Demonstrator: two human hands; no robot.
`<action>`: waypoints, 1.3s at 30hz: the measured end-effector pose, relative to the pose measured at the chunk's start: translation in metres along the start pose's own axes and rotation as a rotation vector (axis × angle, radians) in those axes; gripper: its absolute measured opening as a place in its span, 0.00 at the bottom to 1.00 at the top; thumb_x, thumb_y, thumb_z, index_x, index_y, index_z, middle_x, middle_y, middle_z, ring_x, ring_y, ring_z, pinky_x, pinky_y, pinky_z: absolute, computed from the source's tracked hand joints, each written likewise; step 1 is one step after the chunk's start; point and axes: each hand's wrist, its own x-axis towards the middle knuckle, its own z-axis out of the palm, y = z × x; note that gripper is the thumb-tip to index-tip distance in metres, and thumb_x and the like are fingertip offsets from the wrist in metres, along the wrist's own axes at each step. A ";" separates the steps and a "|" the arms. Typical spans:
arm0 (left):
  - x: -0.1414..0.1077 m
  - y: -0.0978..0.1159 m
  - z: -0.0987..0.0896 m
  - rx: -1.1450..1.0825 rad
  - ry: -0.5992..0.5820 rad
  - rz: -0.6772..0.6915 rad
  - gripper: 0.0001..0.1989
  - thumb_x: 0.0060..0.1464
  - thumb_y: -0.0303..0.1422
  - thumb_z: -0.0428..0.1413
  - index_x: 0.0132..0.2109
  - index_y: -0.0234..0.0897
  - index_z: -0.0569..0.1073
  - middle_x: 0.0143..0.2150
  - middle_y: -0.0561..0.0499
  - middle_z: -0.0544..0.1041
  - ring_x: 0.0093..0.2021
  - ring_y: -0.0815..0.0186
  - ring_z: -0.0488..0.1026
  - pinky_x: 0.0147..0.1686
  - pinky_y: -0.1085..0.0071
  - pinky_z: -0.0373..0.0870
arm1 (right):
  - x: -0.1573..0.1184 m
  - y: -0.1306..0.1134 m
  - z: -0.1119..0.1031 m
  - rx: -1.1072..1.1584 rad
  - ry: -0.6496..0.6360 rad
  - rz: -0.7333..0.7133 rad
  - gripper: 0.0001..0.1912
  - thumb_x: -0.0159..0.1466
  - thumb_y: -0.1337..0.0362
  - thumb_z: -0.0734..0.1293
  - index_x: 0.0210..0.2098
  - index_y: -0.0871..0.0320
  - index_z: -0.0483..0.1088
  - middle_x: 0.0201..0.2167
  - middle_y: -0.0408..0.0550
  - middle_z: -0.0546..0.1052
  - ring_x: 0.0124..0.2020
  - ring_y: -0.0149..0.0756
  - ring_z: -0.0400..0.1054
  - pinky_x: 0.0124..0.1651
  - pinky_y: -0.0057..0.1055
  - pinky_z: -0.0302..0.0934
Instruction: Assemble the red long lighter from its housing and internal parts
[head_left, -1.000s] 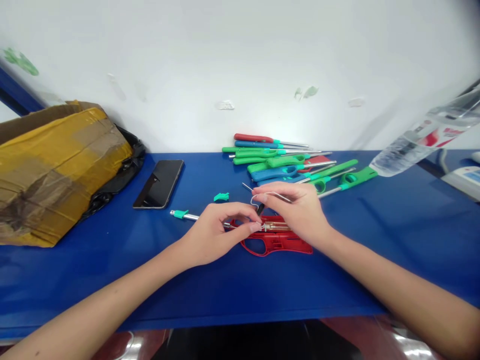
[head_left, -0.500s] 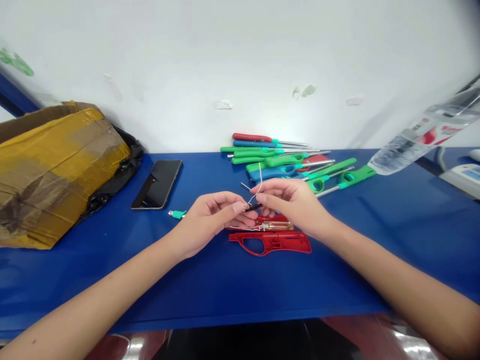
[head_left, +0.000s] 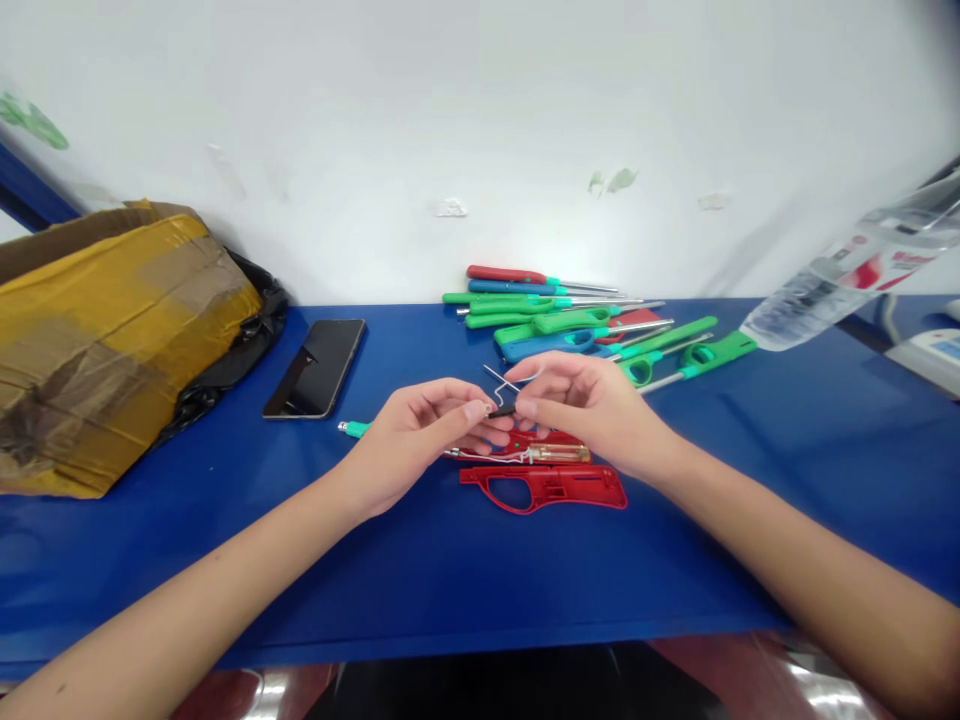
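Between my two hands is a small black igniter [head_left: 501, 411] with a thin white wire [head_left: 500, 393]. My left hand [head_left: 437, 421] pinches its left end between thumb and fingers. At its other end, the thumb and fingers of my right hand [head_left: 576, 402] are closed on it, and the wire curls up by the index finger. Below lies an opened lighter: one red half shell [head_left: 559, 440] holds a clear fuel tank [head_left: 559, 454] and white wire, partly hidden by my hands. The other red half shell [head_left: 585, 487], with its trigger loop, lies nearer me.
Several red, blue and green lighters [head_left: 570, 320] are piled by the wall. A phone [head_left: 315, 368] and a taped carton [head_left: 112, 340] are on the left. A water bottle [head_left: 825, 285] leans at the right. A teal lighter tip [head_left: 352, 429] pokes out beside my left hand.
The white wire's upright free end has come down and now curls by my right index finger. My right hand has shifted slightly; my left hand stays on the igniter.
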 end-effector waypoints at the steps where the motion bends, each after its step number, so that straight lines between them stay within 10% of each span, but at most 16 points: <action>1: 0.000 0.001 0.000 0.028 0.009 0.028 0.08 0.58 0.36 0.62 0.39 0.36 0.77 0.38 0.47 0.83 0.38 0.64 0.81 0.42 0.70 0.78 | -0.001 0.000 0.001 -0.036 0.030 -0.063 0.13 0.59 0.61 0.74 0.42 0.55 0.75 0.28 0.42 0.80 0.27 0.31 0.74 0.30 0.27 0.70; 14: -0.007 0.010 -0.002 0.289 0.043 0.172 0.04 0.57 0.33 0.62 0.38 0.37 0.80 0.46 0.49 0.82 0.40 0.69 0.79 0.42 0.77 0.76 | -0.010 0.001 0.006 -0.654 0.263 -0.753 0.10 0.60 0.70 0.71 0.40 0.49 0.76 0.32 0.42 0.83 0.28 0.35 0.77 0.31 0.31 0.72; 39: -0.007 0.011 0.001 0.296 0.047 0.264 0.02 0.57 0.28 0.61 0.37 0.33 0.79 0.48 0.46 0.81 0.43 0.65 0.81 0.44 0.76 0.78 | -0.006 0.006 0.006 -0.775 0.383 -0.746 0.05 0.60 0.71 0.72 0.35 0.55 0.75 0.31 0.41 0.83 0.27 0.29 0.76 0.30 0.24 0.70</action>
